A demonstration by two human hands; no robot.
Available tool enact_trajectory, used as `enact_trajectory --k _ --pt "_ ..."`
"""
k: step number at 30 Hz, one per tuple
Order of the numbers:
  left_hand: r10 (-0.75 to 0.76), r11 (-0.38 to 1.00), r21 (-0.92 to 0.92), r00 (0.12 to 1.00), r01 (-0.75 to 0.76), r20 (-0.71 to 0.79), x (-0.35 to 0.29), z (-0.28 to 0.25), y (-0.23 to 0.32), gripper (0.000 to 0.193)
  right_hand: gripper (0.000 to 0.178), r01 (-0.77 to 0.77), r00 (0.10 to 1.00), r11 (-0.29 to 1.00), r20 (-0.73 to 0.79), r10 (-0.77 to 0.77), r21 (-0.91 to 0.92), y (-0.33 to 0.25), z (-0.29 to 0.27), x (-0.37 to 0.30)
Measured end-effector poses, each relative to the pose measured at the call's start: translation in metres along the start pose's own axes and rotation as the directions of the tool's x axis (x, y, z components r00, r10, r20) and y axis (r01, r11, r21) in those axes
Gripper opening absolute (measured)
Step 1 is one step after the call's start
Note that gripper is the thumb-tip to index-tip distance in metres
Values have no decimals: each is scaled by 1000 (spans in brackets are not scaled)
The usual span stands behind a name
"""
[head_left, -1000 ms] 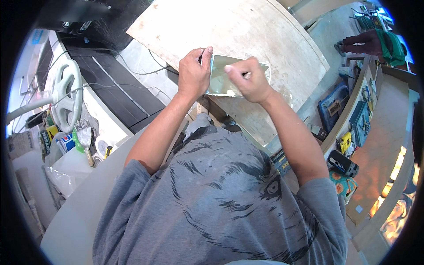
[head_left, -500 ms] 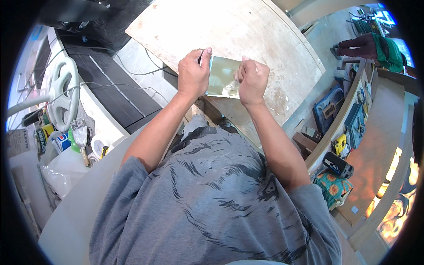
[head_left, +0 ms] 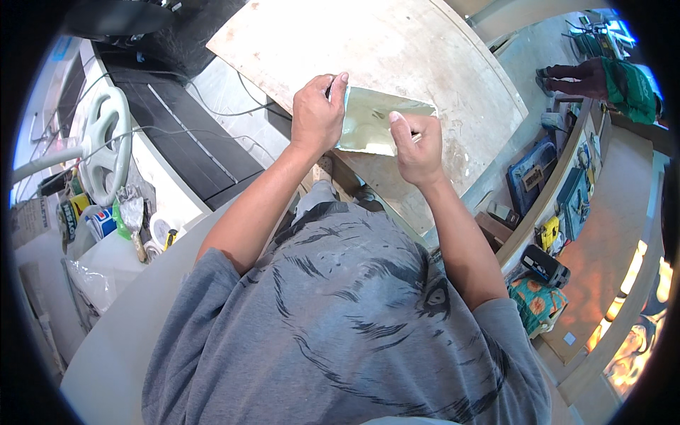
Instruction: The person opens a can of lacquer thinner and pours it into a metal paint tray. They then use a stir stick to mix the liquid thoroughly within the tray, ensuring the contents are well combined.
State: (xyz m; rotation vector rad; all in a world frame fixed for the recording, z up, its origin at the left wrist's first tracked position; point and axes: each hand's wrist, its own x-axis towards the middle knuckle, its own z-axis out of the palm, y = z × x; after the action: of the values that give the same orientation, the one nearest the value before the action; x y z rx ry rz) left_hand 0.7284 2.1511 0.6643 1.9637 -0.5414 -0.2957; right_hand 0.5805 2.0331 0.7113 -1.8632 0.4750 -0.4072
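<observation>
In front of me, a flat, shiny, greenish rectangular panel (head_left: 370,117) is held tilted above the light wooden board. Its surface reflects like a mirror or glass; I cannot tell which. My left hand (head_left: 316,113) grips the panel's left edge, thumb upright along it and fingers behind. At the panel's right part, my right hand (head_left: 421,150) is closed, thumb raised and fingers curled. Whatever it holds, if anything, is too small and hidden to name. The panel's upper right corner shows beyond the right thumb.
Under the panel lies a pale, stained wooden board (head_left: 474,92). On the left are a white handwheel (head_left: 106,145), cables and a brush (head_left: 132,219). On the right, a shelf holds a dark case (head_left: 544,265) and tools. Far right, a person in green (head_left: 629,92) bends over.
My right hand has moved slightly right and down, its thumb now lifted. More of the panel's right side shows. The left hand still grips the left edge.
</observation>
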Motion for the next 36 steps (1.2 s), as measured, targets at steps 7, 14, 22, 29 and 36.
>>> enact_trajectory --k 7,14,22,29,36 --pt "15 997 81 1000 -16 11 2 1 -7 42 52 -14 962 786 -206 178 618 -15 1 23" --pt "-3 998 66 1000 1 22 1 1 0 43 49 136 968 936 -247 -55 325 24 17 18" --pt "42 997 63 999 -42 -10 1 2 -5 42 43 -42 965 998 -256 50 36 -22 -13 44" --pt "33 999 37 999 -33 5 1 1 -2 41 42 96 949 980 -314 -36 176 8 47 30" --pt "30 998 49 1000 -29 -4 0 3 -5 42 43 -92 985 992 -137 104 90 -8 -4 46"
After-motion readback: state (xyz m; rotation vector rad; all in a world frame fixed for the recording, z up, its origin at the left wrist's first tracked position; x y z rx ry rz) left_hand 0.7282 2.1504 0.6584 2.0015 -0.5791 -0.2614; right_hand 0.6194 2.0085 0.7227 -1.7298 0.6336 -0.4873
